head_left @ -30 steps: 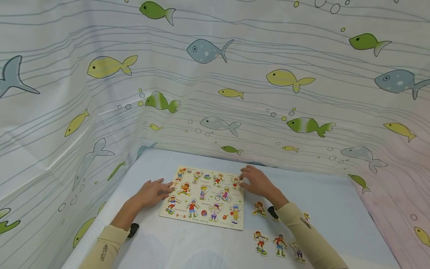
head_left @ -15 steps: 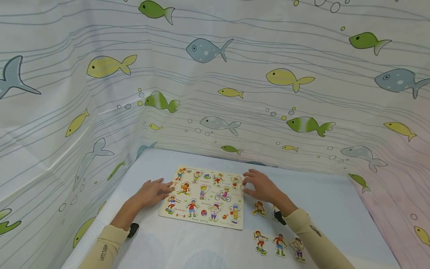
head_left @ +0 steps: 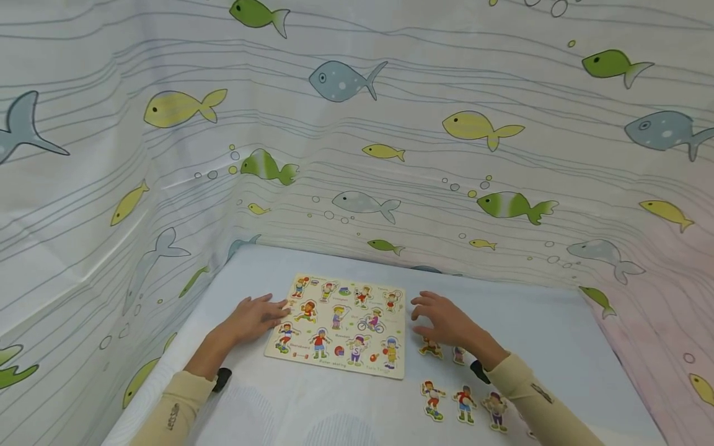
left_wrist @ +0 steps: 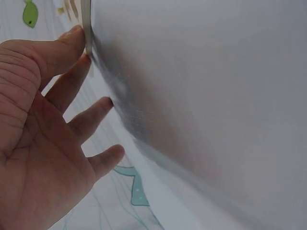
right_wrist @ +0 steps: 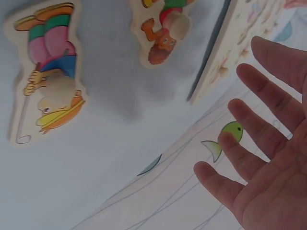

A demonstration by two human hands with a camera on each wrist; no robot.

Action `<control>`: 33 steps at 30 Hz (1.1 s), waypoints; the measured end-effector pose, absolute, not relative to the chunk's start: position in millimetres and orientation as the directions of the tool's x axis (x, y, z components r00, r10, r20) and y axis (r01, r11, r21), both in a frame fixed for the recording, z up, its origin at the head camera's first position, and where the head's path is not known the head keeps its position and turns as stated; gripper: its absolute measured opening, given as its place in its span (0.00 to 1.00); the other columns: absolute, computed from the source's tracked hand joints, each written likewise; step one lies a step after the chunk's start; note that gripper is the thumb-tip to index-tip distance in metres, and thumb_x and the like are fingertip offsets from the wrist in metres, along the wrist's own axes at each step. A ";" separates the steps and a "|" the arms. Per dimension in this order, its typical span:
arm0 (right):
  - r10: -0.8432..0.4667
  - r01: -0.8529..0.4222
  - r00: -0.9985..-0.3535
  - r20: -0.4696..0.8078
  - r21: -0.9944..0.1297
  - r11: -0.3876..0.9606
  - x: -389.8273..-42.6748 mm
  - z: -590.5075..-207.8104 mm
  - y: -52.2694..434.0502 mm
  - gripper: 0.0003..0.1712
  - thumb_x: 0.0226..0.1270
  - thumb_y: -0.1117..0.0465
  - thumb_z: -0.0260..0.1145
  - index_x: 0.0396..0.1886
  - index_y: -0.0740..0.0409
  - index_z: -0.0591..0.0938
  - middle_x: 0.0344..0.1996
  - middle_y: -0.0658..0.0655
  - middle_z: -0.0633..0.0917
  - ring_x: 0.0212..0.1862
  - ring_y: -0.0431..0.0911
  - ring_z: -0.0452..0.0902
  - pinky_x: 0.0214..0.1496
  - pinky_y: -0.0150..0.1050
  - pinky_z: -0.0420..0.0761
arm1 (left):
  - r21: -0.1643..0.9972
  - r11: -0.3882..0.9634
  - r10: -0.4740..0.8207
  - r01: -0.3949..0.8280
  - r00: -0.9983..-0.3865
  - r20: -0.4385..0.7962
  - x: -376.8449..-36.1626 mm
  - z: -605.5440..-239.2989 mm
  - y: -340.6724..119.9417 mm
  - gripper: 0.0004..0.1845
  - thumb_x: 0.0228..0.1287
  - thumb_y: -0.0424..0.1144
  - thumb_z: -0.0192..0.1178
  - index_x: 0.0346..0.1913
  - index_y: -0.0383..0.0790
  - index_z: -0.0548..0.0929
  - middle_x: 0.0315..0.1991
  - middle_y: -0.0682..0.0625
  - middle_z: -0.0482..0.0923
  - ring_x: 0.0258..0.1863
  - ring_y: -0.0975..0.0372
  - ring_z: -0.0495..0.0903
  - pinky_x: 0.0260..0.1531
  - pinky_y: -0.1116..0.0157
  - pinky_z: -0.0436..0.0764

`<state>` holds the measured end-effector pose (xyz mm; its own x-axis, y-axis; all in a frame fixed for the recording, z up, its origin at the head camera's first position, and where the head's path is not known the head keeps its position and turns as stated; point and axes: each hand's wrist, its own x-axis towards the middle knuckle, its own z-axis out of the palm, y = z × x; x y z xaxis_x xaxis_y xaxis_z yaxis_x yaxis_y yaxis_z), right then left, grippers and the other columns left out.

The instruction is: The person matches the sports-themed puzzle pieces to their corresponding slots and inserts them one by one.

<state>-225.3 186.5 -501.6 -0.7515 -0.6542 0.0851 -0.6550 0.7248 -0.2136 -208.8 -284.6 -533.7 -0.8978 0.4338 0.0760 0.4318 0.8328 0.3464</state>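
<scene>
A wooden puzzle board (head_left: 340,325) with cartoon child figures lies on the pale blue table (head_left: 346,409). My left hand (head_left: 253,318) lies flat beside the board's left edge (left_wrist: 86,28), its fingertips touching it. My right hand (head_left: 446,319) hovers with fingers spread just right of the board, above two loose figure pieces (head_left: 431,349). The right wrist view shows those pieces (right_wrist: 163,33), one of them a figure in a hat (right_wrist: 48,76), under the empty palm (right_wrist: 268,158). Three more pieces (head_left: 463,406) lie nearer to me.
A fish-print curtain (head_left: 357,136) walls in the table at the back, left and right. The loose pieces sit on the table's right front part. Each sleeve carries a black wrist strap (head_left: 221,379).
My right hand has drawn back from the board's upper right corner, moving right and toward me, and now hangs over the loose pieces. The left hand has stayed still.
</scene>
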 end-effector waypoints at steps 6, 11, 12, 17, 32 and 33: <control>-0.687 -0.688 -0.721 0.086 -0.205 0.697 -221.3 -505.7 193.4 0.10 0.61 0.55 0.74 0.40 0.51 0.86 0.58 0.60 0.80 0.68 0.62 0.66 0.65 0.61 0.67 | 0.350 0.835 0.430 0.426 -0.900 0.068 -210.2 -532.8 -284.2 0.18 0.65 0.37 0.65 0.58 0.43 0.84 0.64 0.47 0.75 0.67 0.36 0.63 0.59 0.28 0.54; -0.704 -0.703 -0.705 0.083 -0.211 0.679 -216.1 -505.8 200.6 0.09 0.60 0.56 0.74 0.39 0.52 0.86 0.57 0.61 0.80 0.67 0.63 0.67 0.65 0.62 0.67 | 0.354 0.833 0.432 0.426 -0.900 0.065 -212.5 -534.0 -284.1 0.19 0.65 0.37 0.65 0.58 0.43 0.84 0.64 0.47 0.75 0.67 0.36 0.63 0.59 0.28 0.53; -0.705 -0.703 -0.704 0.079 -0.211 0.679 -215.0 -506.2 202.2 0.09 0.60 0.56 0.75 0.39 0.52 0.86 0.57 0.60 0.81 0.66 0.63 0.67 0.65 0.62 0.67 | 0.355 0.832 0.434 0.427 -0.899 0.065 -212.9 -534.3 -284.0 0.19 0.65 0.37 0.65 0.58 0.43 0.84 0.64 0.47 0.75 0.67 0.36 0.63 0.59 0.28 0.53; -0.694 -0.686 -0.719 0.037 -0.196 0.701 -210.5 -510.1 209.9 0.08 0.59 0.56 0.75 0.38 0.48 0.86 0.57 0.58 0.81 0.67 0.62 0.66 0.65 0.62 0.67 | 0.347 0.831 0.439 0.434 -0.896 0.069 -213.2 -534.0 -283.8 0.19 0.65 0.37 0.64 0.58 0.43 0.84 0.64 0.47 0.75 0.67 0.35 0.63 0.58 0.27 0.54; -0.668 -0.654 -0.744 0.013 -0.212 0.726 -208.3 -524.0 223.2 0.06 0.60 0.53 0.75 0.32 0.44 0.84 0.55 0.56 0.82 0.66 0.61 0.68 0.65 0.61 0.68 | 0.348 0.829 0.441 0.439 -0.894 0.076 -211.2 -534.1 -285.1 0.19 0.65 0.37 0.65 0.58 0.42 0.83 0.64 0.46 0.75 0.67 0.35 0.64 0.58 0.27 0.54; -0.668 -0.654 -0.744 0.012 -0.216 0.725 -208.1 -524.7 223.5 0.06 0.60 0.53 0.74 0.32 0.44 0.84 0.55 0.56 0.82 0.66 0.61 0.68 0.64 0.62 0.68 | 0.347 0.829 0.442 0.439 -0.894 0.074 -211.1 -534.3 -285.0 0.18 0.65 0.37 0.65 0.58 0.42 0.83 0.64 0.46 0.75 0.67 0.35 0.64 0.58 0.27 0.54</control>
